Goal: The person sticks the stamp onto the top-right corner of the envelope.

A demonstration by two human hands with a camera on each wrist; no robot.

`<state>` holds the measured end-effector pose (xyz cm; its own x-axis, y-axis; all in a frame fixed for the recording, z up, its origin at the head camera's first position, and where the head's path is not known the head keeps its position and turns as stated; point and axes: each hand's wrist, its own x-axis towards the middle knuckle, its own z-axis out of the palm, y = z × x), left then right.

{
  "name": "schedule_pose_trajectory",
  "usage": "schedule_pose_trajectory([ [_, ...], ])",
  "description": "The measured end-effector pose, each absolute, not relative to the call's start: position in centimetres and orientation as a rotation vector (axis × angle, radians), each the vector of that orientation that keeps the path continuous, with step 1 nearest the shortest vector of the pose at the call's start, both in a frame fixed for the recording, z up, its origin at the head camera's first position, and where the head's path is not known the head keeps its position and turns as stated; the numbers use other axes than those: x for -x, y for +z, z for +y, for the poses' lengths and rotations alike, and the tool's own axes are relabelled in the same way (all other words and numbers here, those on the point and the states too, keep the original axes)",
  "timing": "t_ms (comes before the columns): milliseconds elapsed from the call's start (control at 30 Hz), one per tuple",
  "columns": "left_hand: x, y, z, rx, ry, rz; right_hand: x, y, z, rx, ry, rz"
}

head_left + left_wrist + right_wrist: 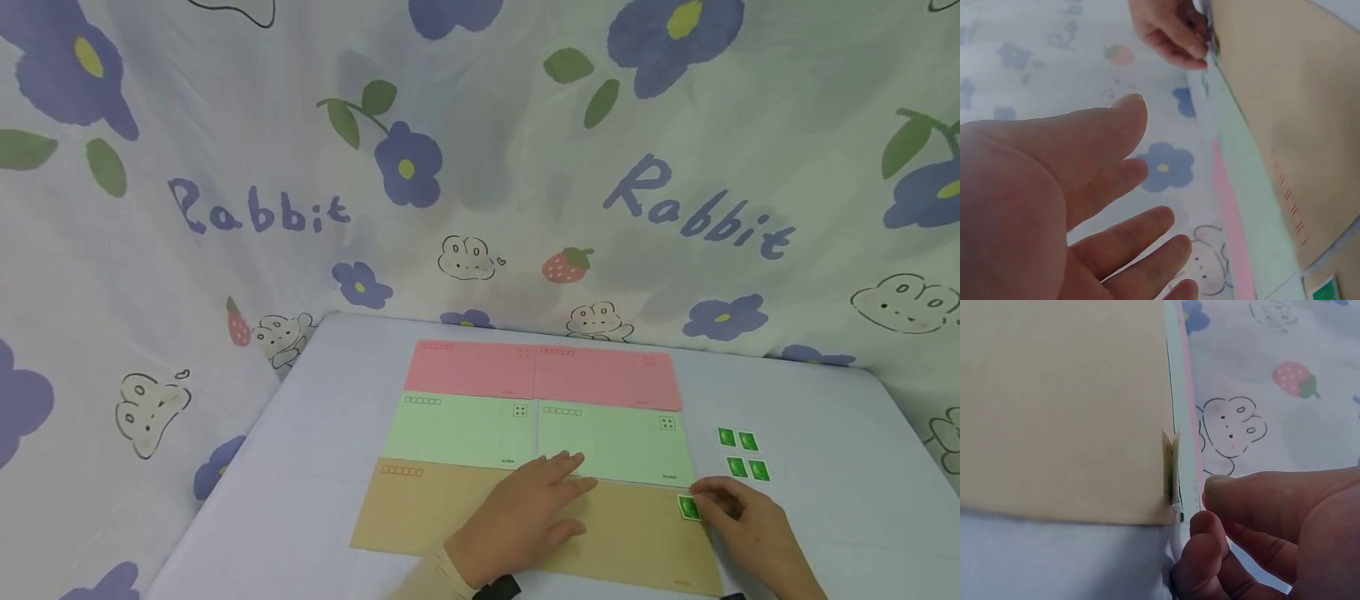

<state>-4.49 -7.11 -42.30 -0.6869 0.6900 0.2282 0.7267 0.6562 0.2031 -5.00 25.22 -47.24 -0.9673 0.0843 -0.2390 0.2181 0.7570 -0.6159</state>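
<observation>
A small green stamp (688,507) is at the upper right corner of the right tan envelope (637,533). My right hand (750,529) pinches its right edge with curled fingers; the stamp looks raised in the right wrist view, and the exact contact is partly hidden. Fingers spread, my left hand (525,521) lies over the middle, where the left tan envelope (420,508) and the right one adjoin. Under that hand in the head view, but visible in the left wrist view, another green stamp (1325,290) sits at the left envelope's corner.
Two pale green envelopes (461,429) lie beyond the tan ones, and two pink envelopes (607,379) are farther back. Several green stamps (737,467) lie on the white table (840,500) at the right. A printed curtain (480,167) hangs behind.
</observation>
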Motion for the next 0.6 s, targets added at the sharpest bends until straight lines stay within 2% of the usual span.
schedule_pose_trajectory([
  [600, 6.2, -40.3, -10.4, 0.960, -0.765, -2.879, 4.9, -47.0, 25.5, -0.218, -1.025, 3.013],
])
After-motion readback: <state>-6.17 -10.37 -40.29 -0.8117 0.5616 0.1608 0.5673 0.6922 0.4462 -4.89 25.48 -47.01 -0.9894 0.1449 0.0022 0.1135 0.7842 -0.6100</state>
